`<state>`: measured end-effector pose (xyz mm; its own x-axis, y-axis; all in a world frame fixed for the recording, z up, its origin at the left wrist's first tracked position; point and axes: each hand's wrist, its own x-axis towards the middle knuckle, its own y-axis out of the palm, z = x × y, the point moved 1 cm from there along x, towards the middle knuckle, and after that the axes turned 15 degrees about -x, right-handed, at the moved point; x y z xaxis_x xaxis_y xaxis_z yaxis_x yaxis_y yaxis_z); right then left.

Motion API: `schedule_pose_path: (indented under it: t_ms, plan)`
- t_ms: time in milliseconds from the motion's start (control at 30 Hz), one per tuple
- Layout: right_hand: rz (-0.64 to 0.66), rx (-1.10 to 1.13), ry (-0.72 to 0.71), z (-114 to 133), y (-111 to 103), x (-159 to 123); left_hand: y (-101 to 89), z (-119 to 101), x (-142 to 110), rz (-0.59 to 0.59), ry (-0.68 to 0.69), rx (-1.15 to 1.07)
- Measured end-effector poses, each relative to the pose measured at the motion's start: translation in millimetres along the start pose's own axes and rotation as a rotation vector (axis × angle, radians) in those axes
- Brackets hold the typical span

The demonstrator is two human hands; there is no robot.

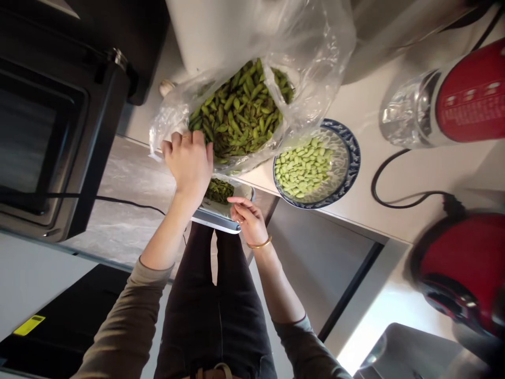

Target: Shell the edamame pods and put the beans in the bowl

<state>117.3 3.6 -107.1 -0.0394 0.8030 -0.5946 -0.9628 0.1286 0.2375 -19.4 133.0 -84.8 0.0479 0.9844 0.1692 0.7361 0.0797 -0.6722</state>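
Observation:
A clear plastic bag (311, 89) full of green edamame pods (236, 116) lies open on the counter. My left hand (189, 160), a ring on one finger, curls over the bag's near edge beside the pods; its fingertips are partly hidden. Lower down, my right hand (250, 221) hovers at the rim of a grey-and-white bin (221, 220) holding green pods or shells (219, 190). Its index finger is stretched out, the others are loosely bent, and nothing shows in them. Shelled beans (302, 168) fill part of a blue-patterned bowl (350, 152) right of the bag.
A black oven-like appliance (79, 121) stands at the left, with a black cable (126, 202) running from it. On the right are a red-and-clear appliance (469, 95), a rounded red appliance (461, 268) and a dark power cord (379, 184). The counter edge runs below the bowl.

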Motion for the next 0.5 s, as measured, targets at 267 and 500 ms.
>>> schedule_pose_path:
  t_ms: [267, 500]
  plan:
    - [0.032, -0.001, -0.007, 5.8, 2.2, -0.2, -8.7, -2.1, 2.6, -0.049, -0.024, 0.013]
    - [0.047, 0.058, 0.011, 15.7, 14.2, -3.0, -22.6, -43.1, -70.4, 0.155, -0.041, -0.446]
